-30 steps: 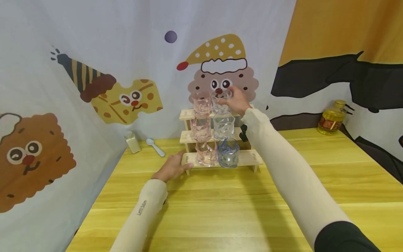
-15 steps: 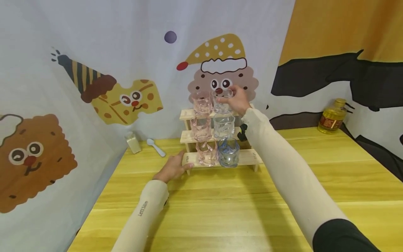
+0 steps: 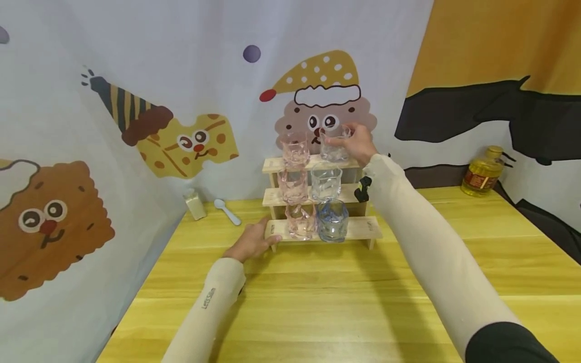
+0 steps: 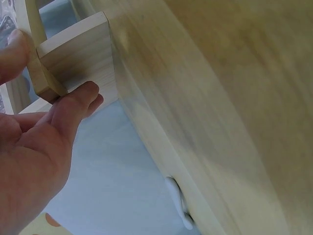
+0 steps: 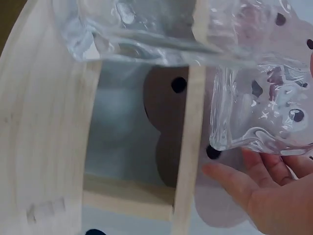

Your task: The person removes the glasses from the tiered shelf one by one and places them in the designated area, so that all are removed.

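Observation:
A three-tier wooden stand (image 3: pixel 363 228) holds glasses with wavy walls. My right hand (image 3: pixel 360 143) grips a clear glass (image 3: pixel 335 150) at the top tier; in the right wrist view its fingers lie against the side of that glass (image 5: pixel 259 107). To its left stands a pink glass (image 3: pixel 295 151), with a gap between them. More pink glasses sit on the middle and bottom tiers, beside another clear glass (image 3: pixel 326 182) and a blue glass (image 3: pixel 333 222). My left hand (image 3: pixel 249 242) pinches the left end of the bottom tier, its thumb over the board (image 4: pixel 46 81).
A pale blue spoon (image 3: pixel 228 212) and a small container (image 3: pixel 195 205) lie left of the stand on the wooden table (image 3: pixel 308 307). A bottle of yellow oil (image 3: pixel 482 172) stands at the back right. A cartoon-printed cloth (image 3: pixel 195 60) hangs close behind the stand.
My right hand has moved the clear glass to the right, widening the gap to the pink glass on the top tier. The left hand keeps its hold on the stand.

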{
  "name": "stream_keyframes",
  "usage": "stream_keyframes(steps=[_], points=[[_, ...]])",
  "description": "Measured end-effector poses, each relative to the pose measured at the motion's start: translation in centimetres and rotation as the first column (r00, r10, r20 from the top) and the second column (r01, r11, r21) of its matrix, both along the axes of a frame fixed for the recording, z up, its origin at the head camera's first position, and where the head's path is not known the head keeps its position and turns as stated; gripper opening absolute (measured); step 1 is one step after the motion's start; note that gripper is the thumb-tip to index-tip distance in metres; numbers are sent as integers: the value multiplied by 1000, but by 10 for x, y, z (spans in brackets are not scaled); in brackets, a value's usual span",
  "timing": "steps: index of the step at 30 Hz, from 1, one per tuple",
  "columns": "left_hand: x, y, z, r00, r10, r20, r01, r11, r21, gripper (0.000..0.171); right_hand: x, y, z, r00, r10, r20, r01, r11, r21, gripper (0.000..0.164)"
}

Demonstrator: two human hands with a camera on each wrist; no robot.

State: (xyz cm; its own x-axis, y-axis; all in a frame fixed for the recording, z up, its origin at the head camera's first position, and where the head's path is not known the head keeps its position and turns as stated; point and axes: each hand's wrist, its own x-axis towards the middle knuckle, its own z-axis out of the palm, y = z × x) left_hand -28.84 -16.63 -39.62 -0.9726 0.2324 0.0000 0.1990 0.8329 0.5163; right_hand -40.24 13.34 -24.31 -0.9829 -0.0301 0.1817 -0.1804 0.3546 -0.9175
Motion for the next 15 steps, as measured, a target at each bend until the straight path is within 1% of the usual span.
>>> stream_keyframes(steps=[4, 7, 9, 15], points=[[-1, 0, 0, 1000, 6, 6, -6, 1000, -2, 74, 2, 11, 4, 1000, 1, -12, -2, 1000, -20, 87], [-2, 0, -1, 1000, 9, 12, -9, 1000, 0, 74, 4, 19, 5, 1000, -19, -8, 19, 999, -29, 87], [-1, -1, -1, 1000, 8, 21, -8, 1000, 4, 74, 6, 26, 5, 999, -34, -5, 33, 999, -23, 85], [-1, 0, -1, 1000, 5, 16, -5, 1000, 4, 72, 13, 50, 6, 997, -74, -1, 74, 997, -4, 82]])
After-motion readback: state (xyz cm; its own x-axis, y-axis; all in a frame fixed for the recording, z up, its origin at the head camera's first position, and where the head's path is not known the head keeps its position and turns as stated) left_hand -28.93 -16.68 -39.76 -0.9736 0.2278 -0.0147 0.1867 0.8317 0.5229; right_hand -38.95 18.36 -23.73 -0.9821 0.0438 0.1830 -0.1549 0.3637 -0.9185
